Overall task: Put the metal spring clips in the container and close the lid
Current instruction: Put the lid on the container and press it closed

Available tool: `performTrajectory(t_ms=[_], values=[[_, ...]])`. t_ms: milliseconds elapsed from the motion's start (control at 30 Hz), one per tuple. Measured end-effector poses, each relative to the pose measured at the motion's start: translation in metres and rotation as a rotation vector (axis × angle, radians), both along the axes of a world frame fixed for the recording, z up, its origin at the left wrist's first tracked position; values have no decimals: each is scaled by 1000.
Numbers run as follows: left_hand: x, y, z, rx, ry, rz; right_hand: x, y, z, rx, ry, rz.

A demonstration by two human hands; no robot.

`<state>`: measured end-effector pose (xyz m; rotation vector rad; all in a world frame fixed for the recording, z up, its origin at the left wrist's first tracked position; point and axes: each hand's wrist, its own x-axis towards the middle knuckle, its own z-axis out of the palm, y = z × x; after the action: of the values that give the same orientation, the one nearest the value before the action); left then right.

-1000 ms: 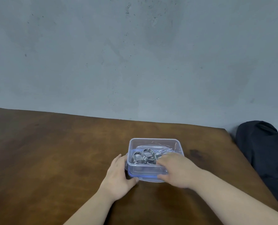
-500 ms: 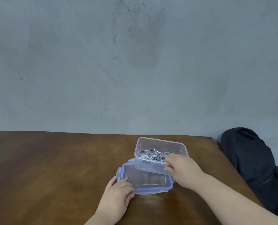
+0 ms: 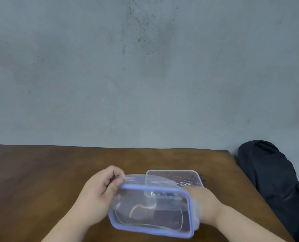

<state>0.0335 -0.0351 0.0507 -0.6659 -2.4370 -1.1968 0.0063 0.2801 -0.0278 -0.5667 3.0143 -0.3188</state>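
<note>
A clear plastic container (image 3: 188, 175) stands on the brown table (image 3: 40, 180), with metal spring clips (image 3: 185, 183) showing inside it. My left hand (image 3: 96, 194) grips the far left corner of the clear lid (image 3: 152, 210) with its blue rim and holds it tilted above the table, in front of the container. My right hand (image 3: 206, 201) is at the container's near right side, partly behind the lid. Whether it grips the container or the lid's right edge is hidden.
A dark bag (image 3: 274, 180) lies off the table's right edge. A grey wall (image 3: 145, 67) rises just behind the table's far edge. Bare wood stretches to the left of my hands.
The lid has come up off the table in my left hand and now covers the container's near part. The container sits further right and back than a second ago.
</note>
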Motion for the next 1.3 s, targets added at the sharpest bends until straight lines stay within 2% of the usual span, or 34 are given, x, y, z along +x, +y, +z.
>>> performTrajectory(t_ms=[100,167,200,267,300,367,400,500,533,600,700,767,900,1000,1167,1300], values=[[-12,13,-2,28,-110,48,4,-4,-7,18,-59,-55],[-21,23,-3,51,-164,75,8,-2,-3,-156,-81,-105],[-27,27,-4,69,-195,84,9,2,1,-402,-111,-165],[-40,37,-4,101,-247,96,17,4,19,-1110,-184,-358],[-47,41,-4,110,-263,101,20,7,27,-1383,-169,-389],[-62,51,-6,116,-301,107,21,12,40,-1561,-142,-398],[-69,57,-7,116,-323,103,23,11,46,-1536,-133,-390],[-84,77,-8,83,-365,84,22,9,50,-1140,7,-399],[-88,83,-7,80,-374,77,20,10,49,-1088,57,-410],[-93,90,-6,92,-385,69,12,13,43,-1123,99,-464],[-100,87,-17,110,-456,82,-4,23,29,-1280,31,-563],[-104,80,-34,144,-537,100,-14,27,23,-1284,-13,-648],[-108,78,-63,170,-628,171,-37,29,18,-1046,23,-721],[-107,84,-74,133,-625,237,-51,29,13,-884,20,-743],[-105,88,-75,25,-615,272,-62,33,2,-761,-15,-777],[-106,88,-76,23,-623,295,-61,32,-6,-691,-7,-784]])
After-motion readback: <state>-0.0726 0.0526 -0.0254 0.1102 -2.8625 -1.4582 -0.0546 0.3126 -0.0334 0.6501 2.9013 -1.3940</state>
